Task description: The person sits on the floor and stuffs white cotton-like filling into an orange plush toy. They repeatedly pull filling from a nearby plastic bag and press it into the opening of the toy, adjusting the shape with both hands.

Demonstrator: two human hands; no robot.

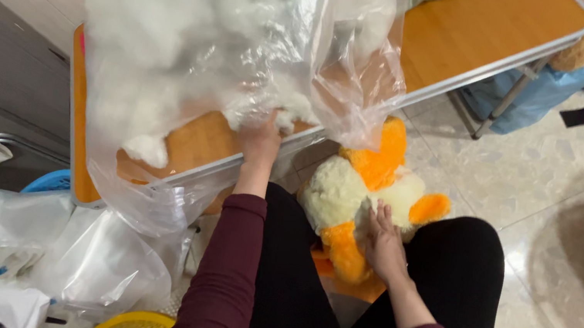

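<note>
A cream-and-orange plush toy [364, 199] sits between the person's knees, just below the table [485, 31] edge. The right hand [385, 243] rests on it, fingers spread flat and open. The left hand [261, 140] reaches into the clear plastic bag [194, 39] on the table, fingers closed around white stuffing [151, 17].

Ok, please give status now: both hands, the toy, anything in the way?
Left hand reaching into stuffing bag. Right hand flat on plush toy at knees. Table edge close above toy.

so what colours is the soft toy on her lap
Cream and orange soft toy, clearest in the head view.
</note>
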